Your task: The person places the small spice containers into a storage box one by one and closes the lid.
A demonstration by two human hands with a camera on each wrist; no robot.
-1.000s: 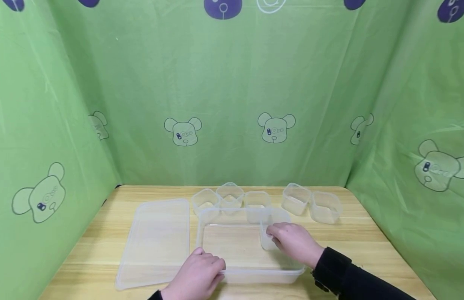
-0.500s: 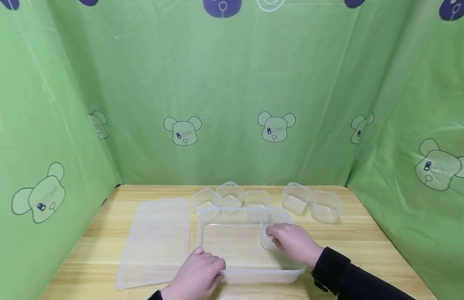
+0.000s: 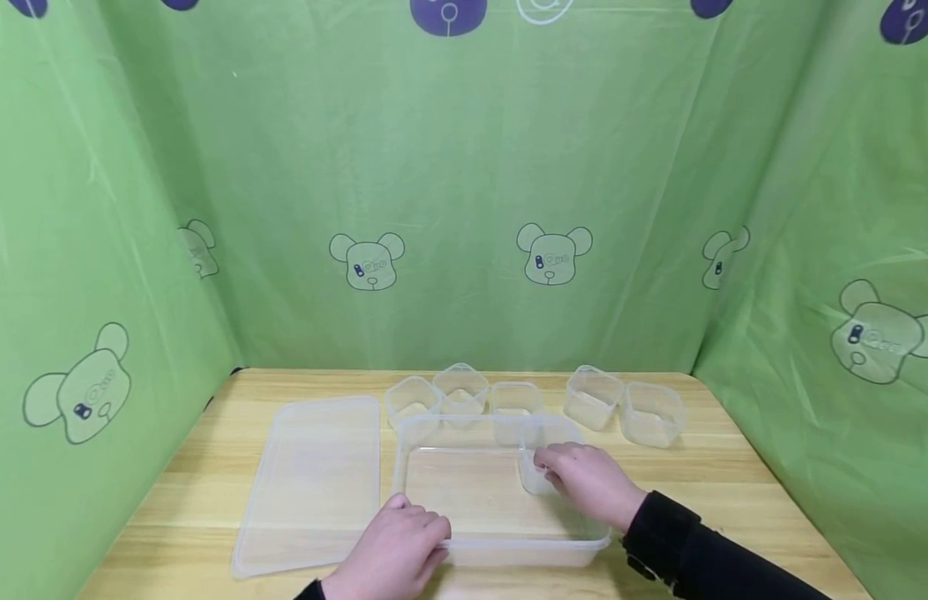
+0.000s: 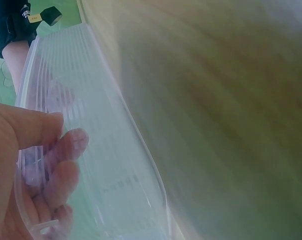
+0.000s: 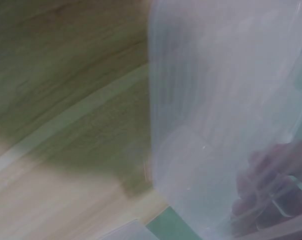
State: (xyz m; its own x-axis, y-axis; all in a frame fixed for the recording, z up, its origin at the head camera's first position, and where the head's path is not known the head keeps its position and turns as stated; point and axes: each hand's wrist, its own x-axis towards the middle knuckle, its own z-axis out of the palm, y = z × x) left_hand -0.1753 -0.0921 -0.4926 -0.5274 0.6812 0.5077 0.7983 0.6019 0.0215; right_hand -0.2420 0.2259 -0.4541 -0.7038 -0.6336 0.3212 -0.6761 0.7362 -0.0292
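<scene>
A large clear plastic container [image 3: 524, 552] stands on the table in front of the person. My left hand [image 3: 394, 546] pinches its near wall, thumb outside and fingers inside, as the left wrist view shows through the plastic. Inside the container, at the back right, sits a small clear plastic box [image 3: 534, 479]. My right hand [image 3: 593, 483] reaches over the right side and grips the small box by its near edge. In the right wrist view, the right fingers [image 5: 271, 185] appear blurred behind the large container's translucent wall.
Behind the large container stand three small clear boxes [image 3: 413, 398], with two more boxes [image 3: 653, 414] to the right. A flat clear lid [image 3: 313, 483] lies left of it on the wooden table [image 3: 178, 533]. Green curtains [image 3: 464, 167] enclose the back and sides.
The small box in the right hand has shifted slightly toward the back of the large container. The left hand keeps its place on the near wall.
</scene>
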